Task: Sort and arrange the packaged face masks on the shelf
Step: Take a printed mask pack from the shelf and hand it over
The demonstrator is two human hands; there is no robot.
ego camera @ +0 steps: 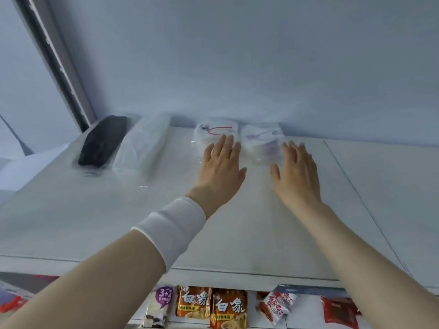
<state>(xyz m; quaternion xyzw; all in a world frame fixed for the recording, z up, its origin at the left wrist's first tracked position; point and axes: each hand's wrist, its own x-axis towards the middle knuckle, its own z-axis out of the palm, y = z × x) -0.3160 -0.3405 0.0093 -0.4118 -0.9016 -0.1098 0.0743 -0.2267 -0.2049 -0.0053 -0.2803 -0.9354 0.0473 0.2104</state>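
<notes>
Several packaged masks lie along the back of the white shelf top (95, 222). A black mask pack (102, 141) sits far left, with a white mask pack (142, 143) beside it. Further right lie a clear pack with red print (211, 131) and a clear pack with purple print (261, 138). My left hand (223, 165) lies flat with straight fingers, its fingertips on the near edge of the red-print pack. My right hand (297, 167) is flat too, fingertips at the right near corner of the purple-print pack. Neither hand grips anything.
A white wall (237, 55) stands right behind the masks. A dark vertical post (59, 60) rises at the back left. On the shelf below the front edge are snack packets (228, 307). A seam (356, 193) splits the shelf top on the right.
</notes>
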